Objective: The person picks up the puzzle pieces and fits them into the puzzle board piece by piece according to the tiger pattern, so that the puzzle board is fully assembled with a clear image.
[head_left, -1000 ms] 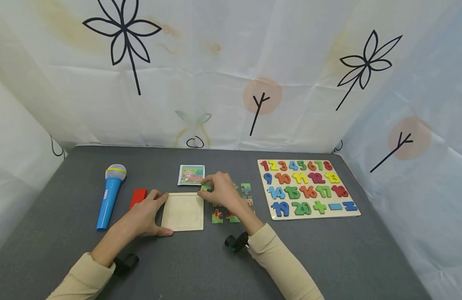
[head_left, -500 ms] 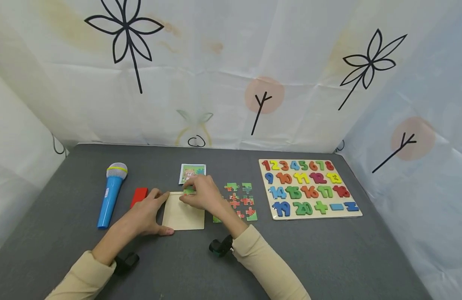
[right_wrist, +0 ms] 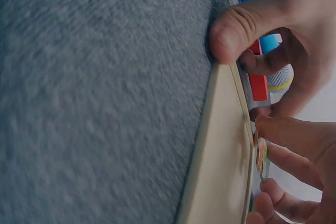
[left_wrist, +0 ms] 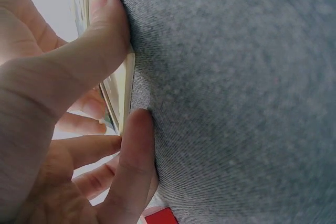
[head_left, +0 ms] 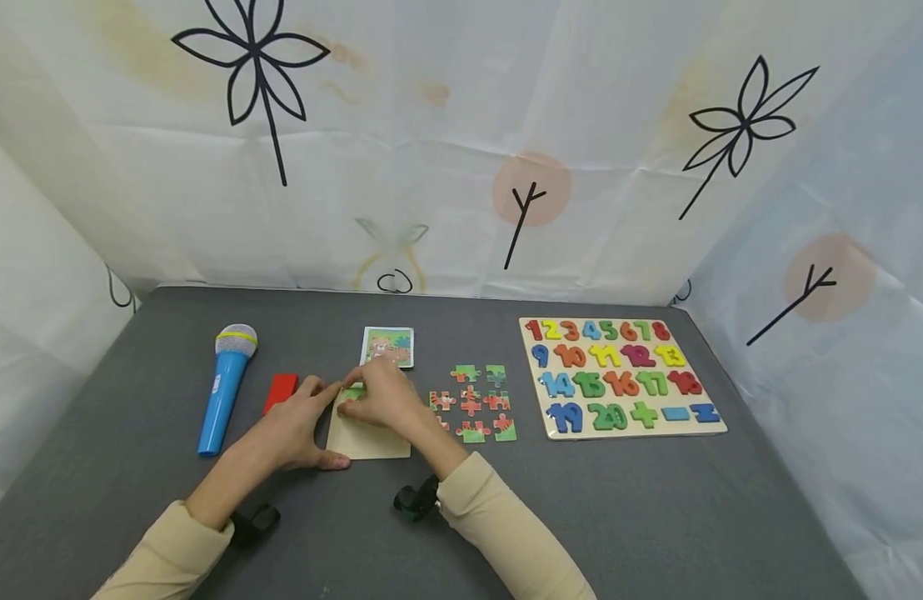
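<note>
My left hand (head_left: 300,429) grips the left side of a pale wooden puzzle tray (head_left: 371,443), its thumb at the near corner and fingertips at the far one. Over the tray's far left corner my right hand (head_left: 386,396) pinches a green jigsaw piece (head_left: 352,392). In the right wrist view the piece (right_wrist: 260,156) shows edge-on between the fingers, right by the raised rim. Several loose jigsaw pieces (head_left: 471,404), red and green, lie in rows to the right of the tray. Behind it, partly covered by my right hand, is a small picture card (head_left: 390,346).
A blue toy microphone (head_left: 225,387) lies at the left, with a red block (head_left: 281,390) between it and the tray. On the right rests a board of coloured numbers (head_left: 626,379). A white printed cloth (head_left: 446,125) hangs behind the grey table (head_left: 619,517).
My right hand has carried the green jigsaw piece leftward from the tray's far right corner to its far left corner. The left hand keeps its hold on the tray.
</note>
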### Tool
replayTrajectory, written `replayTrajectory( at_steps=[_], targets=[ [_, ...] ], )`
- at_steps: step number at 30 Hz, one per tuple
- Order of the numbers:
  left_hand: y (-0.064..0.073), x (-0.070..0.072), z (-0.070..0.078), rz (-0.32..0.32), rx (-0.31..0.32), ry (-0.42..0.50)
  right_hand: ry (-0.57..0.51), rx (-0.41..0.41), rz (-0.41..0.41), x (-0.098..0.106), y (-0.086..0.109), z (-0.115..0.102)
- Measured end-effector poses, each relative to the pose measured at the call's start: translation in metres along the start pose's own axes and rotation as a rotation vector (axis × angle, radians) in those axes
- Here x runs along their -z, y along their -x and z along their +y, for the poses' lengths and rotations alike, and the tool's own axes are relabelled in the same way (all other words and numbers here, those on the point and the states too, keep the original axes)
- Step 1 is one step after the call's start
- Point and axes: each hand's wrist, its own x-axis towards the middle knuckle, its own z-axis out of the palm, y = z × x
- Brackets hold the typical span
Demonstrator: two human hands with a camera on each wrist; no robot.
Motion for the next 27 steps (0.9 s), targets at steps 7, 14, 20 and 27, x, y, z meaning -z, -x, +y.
replayTrajectory(
  at_steps=[7,14,20,27],
  targets=[
    [0.000,-0.001,0.000,0.002,0.002,0.012,0.023,-0.032,-0.009,-0.004,0.001,-0.002],
    [0.000,-0.001,0.000,-0.006,0.013,0.003,0.078,-0.042,-0.001,0.003,0.005,0.000],
    [0.000,-0.001,-0.002,-0.020,0.028,0.000,0.112,-0.070,-0.012,0.007,0.010,0.002],
    [-0.001,-0.002,-0.002,-0.018,0.022,0.008,0.114,-0.083,-0.021,0.005,0.012,0.004]
  ],
)
